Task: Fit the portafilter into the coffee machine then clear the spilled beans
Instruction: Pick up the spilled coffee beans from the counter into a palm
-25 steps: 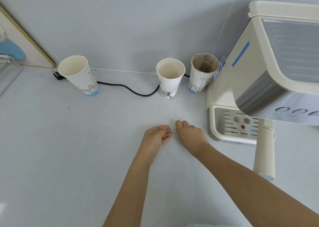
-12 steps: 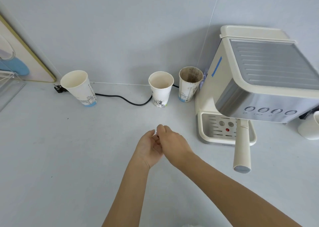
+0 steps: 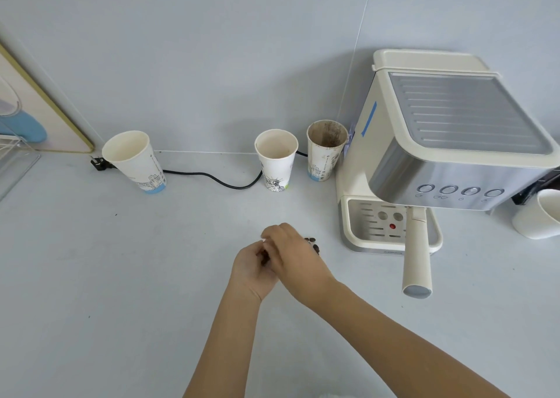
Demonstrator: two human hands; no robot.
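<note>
The cream and steel coffee machine (image 3: 448, 143) stands at the right. The portafilter sits in it, its cream handle (image 3: 417, 255) sticking out toward me over the drip tray (image 3: 357, 225). Several dark coffee beans (image 3: 313, 244) lie on the white counter just right of my hands. My left hand (image 3: 253, 269) is cupped palm up with dark beans in it. My right hand (image 3: 295, 253) lies over it, fingers curled down onto the left palm; whether it pinches beans is hidden.
Three paper cups stand along the back wall: one at the left (image 3: 135, 159), one in the middle (image 3: 276, 157), and a coffee-stained one (image 3: 325, 147) beside the machine. A black cable (image 3: 212, 177) runs behind them. A white cup (image 3: 542, 216) lies right of the machine.
My hands came together and drew back toward me; the right hand now covers the cupped left palm. The view pulled back, so the whole machine and beans on the counter show.
</note>
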